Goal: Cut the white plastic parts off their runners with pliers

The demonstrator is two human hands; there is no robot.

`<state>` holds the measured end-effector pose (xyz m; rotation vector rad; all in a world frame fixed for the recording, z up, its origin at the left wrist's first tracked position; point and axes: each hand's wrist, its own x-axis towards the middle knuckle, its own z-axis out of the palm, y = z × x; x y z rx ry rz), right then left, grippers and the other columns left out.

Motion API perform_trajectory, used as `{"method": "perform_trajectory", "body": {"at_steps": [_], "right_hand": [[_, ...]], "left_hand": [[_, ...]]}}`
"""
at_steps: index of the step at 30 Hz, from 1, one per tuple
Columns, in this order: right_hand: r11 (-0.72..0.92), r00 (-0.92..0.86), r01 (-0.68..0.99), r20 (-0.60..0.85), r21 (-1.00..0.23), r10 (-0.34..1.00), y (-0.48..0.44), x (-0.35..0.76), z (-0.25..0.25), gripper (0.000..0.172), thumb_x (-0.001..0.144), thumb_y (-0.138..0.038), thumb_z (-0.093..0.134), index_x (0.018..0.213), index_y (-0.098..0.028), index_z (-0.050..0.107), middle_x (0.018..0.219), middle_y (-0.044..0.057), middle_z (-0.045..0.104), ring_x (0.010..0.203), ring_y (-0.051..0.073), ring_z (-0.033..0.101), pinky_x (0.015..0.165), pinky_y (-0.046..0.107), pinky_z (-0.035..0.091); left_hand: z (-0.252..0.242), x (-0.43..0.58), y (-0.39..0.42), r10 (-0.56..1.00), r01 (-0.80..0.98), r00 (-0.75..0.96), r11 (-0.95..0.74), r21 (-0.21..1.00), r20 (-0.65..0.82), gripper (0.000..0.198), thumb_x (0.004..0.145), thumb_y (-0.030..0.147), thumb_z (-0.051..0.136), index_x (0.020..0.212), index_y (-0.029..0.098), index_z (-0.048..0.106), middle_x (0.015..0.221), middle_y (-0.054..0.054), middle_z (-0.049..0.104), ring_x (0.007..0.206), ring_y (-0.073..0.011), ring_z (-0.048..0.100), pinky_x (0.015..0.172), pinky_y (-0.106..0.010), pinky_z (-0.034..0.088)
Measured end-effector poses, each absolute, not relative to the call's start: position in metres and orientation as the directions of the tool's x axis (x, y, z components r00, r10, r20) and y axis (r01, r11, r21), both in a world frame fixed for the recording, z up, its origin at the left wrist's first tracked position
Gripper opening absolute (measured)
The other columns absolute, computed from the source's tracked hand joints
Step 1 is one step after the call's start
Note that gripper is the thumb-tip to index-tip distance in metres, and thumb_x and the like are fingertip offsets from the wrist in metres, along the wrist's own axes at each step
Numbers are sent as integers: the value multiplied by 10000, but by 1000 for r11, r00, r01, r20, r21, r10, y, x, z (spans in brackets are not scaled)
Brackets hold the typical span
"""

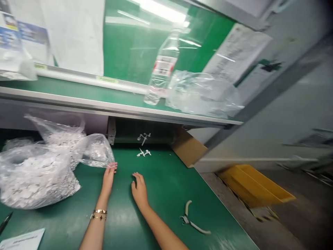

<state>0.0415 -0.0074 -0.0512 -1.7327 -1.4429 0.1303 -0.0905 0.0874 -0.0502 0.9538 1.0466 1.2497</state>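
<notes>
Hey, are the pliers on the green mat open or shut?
Open: the pliers lie on the green mat with their two pale handles spread wide apart.

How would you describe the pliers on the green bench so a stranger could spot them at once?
Start at the green workbench and look along its right edge, beside the yellow tray down on the floor. Just right of the person's right hand lie pliers with pale curved handles. They lie alone, unlike the clear bags of white parts heaped on the left.
</notes>
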Motion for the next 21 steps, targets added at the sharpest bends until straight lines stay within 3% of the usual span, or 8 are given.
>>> {"method": "perform_trajectory", "body": {"at_steps": [2, 6, 9, 13, 17, 21], "right_hand": [[-6, 373, 757, 425, -653, 825, 2, 38, -49, 415, 761, -50, 373, 1079, -212, 584, 1148, 104, 576, 1163, 221, 511, 1026, 390, 394], [-55, 384, 781, 408, -622, 828, 10, 35, -54, 373, 697, -85, 499, 1037, -181, 617, 1103, 65, 623, 1144, 211, 520, 1038, 372, 373], [-75, 328, 794, 321, -603, 888, 12, 37, -57, 389, 736, -128, 496, 1108, -182, 593, 1180, 59, 591, 1218, 182, 446, 1073, 354, 304], [-88, 285, 828, 279, -554, 917, 11, 38, -55, 414, 739, -199, 533, 1151, -184, 571, 1267, 51, 531, 1260, 180, 388, 1100, 353, 236], [-89, 237, 878, 267, -470, 934, 12, 34, -53, 397, 785, -260, 530, 1166, -152, 553, 1292, 70, 512, 1268, 196, 375, 1100, 366, 227], [-68, 134, 959, 228, -276, 964, 18, 29, -53, 347, 866, -302, 454, 1121, -91, 561, 1253, 124, 533, 1234, 220, 416, 1038, 356, 312]], "left_hand": [[-52, -91, 84, 988, 67, 104, -125, 990, 118, 179, 775, 245, 517, 892, 197, 645, 936, -48, 620, 895, -202, 575, 804, -317, 447], [-62, -96, 85, 952, 183, 218, -256, 949, 214, 196, 676, 274, 569, 840, 196, 644, 900, -66, 587, 915, -269, 534, 838, -411, 436], [-73, -97, 95, 894, 398, 233, -446, 802, 382, 251, 699, 347, 488, 839, 190, 627, 870, -98, 594, 867, -282, 551, 823, -444, 452], [-73, -96, 91, 820, 587, 231, -547, 596, 524, 334, 741, 365, 415, 929, 167, 606, 882, -123, 589, 898, -304, 551, 866, -488, 431], [-65, -97, 56, 641, 579, 384, -728, 367, 664, 459, 763, 416, 427, 1109, 141, 550, 1084, -177, 560, 1022, -340, 531, 905, -502, 421], [-72, -95, 13, 404, 311, 608, -913, 262, 683, 473, 724, 359, 542, 1179, 234, 518, 1139, -147, 595, 1024, -333, 580, 884, -488, 467]]}}
